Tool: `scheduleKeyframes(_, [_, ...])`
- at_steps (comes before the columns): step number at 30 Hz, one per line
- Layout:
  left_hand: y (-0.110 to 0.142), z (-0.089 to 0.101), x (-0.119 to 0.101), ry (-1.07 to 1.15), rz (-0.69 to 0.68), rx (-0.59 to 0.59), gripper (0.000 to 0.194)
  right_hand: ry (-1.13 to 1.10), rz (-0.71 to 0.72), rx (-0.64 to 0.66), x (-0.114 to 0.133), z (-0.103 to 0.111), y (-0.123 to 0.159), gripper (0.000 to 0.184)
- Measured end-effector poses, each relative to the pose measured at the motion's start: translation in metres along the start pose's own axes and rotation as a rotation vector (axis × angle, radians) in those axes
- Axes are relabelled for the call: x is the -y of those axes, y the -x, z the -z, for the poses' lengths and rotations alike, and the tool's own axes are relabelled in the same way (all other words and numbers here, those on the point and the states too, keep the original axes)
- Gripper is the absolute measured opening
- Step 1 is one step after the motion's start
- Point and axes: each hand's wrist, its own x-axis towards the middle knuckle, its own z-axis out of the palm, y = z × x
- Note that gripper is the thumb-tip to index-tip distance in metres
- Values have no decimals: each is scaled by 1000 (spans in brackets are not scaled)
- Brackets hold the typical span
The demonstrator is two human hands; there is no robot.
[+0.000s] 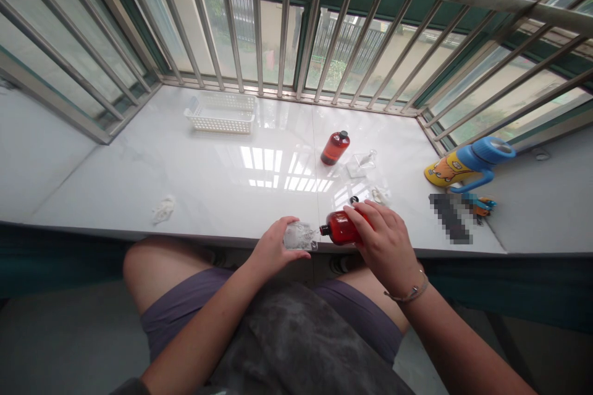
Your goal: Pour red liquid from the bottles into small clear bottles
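Note:
My left hand (273,247) is closed around a small clear bottle (300,236) just in front of the ledge's near edge. In my right hand (382,237) is a red bottle (341,227), tipped on its side with its uncapped black neck toward the clear bottle's mouth. A thin stream seems to run between the two mouths. Beyond my right fingers, a black cap (354,200) lies on the white surface. Another red bottle (335,148), capped and partly filled, leans in view farther back. Beside it is a clear object like a small glass container (361,164).
A white perforated basket (221,114) sits at the back left. Crumpled tissue (164,209) lies at the left and another white scrap (381,196) at the right. A blue and yellow flask (466,162) stands at the right near a blurred dark item (449,217). Metal bars (257,31) line the window.

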Motion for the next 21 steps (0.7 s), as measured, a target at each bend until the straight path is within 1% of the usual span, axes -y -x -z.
scheduleKeyframes(4, [0,-1,2,17,8,1,79,-8,-1,3,0,1,0,57])
scheduleKeyframes(11, [0,-3,4,55,40,9,77,-1,12,9,-1,3,-3,55])
scheduleKeyframes(21, [0,-4,9,93,41,8,78,5,24,0,-2,4,-4,52])
